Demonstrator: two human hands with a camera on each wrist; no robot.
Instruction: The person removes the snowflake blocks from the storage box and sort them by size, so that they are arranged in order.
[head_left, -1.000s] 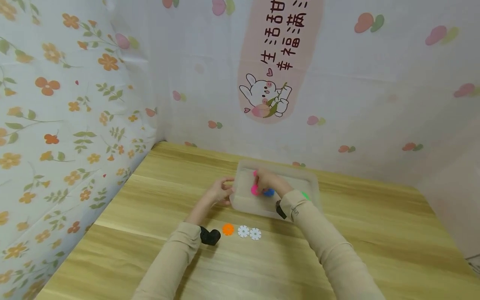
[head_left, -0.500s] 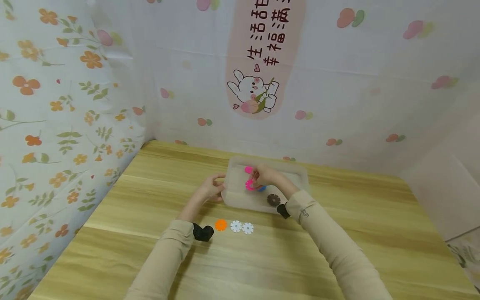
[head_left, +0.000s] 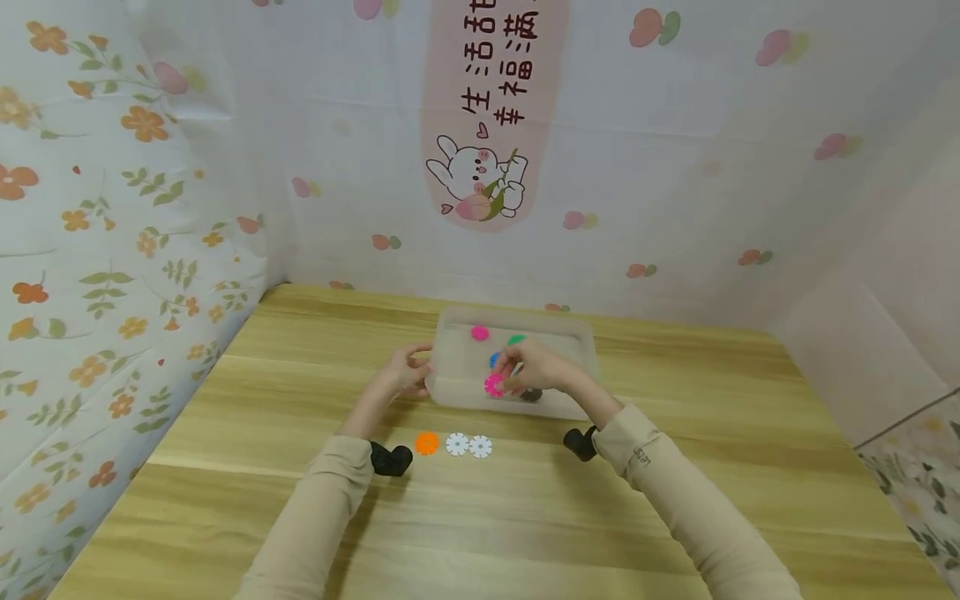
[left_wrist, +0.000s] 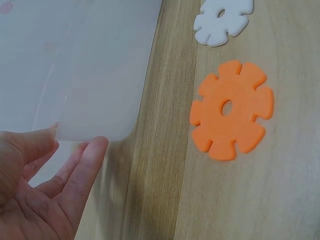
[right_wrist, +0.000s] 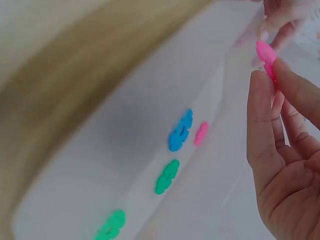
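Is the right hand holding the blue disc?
No, the right hand pinches a pink disc, while the blue disc lies apart from it in the plastic tray.

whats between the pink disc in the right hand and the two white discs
From the pink disc, the head view shows the near side of the translucent tray, then a bare strip of tabletop.

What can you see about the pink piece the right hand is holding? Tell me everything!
The pink piece is bright, thin and roundish, with notches around its edge, and looks like plastic. The right hand pinches it between thumb and fingers. It's tipped up, not flat, by the near side of the cloudy box; I can't tell how high.
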